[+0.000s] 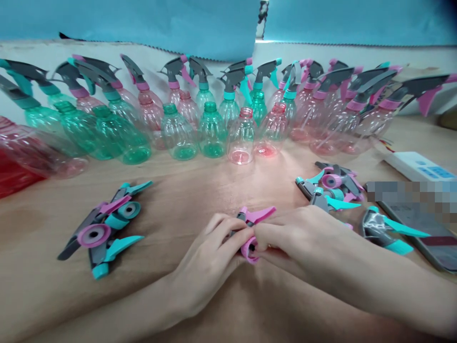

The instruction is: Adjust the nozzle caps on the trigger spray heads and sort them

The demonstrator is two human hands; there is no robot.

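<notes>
My left hand [221,247] is closed around a grey and pink trigger spray head [262,215] just above the table. The head's pink collar [249,252] faces me, its round opening showing. At that collar, the fingers of my right hand [285,238] are pinched together, and what they hold, if anything, is hidden. Left of my hands lies a small pile of spray heads [93,234] in grey, pink and turquoise. Another pile of spray heads [332,181] lies beyond my right wrist, with a single turquoise and grey spray head [374,228] to its right.
Along the wall stand clear green bottles [212,128] and pink bottles [242,136], several topped with spray heads. A phone-like dark slab [421,238] and a white box with blue buttons [421,166] lie at the right. Something red [17,171] sits at the left edge.
</notes>
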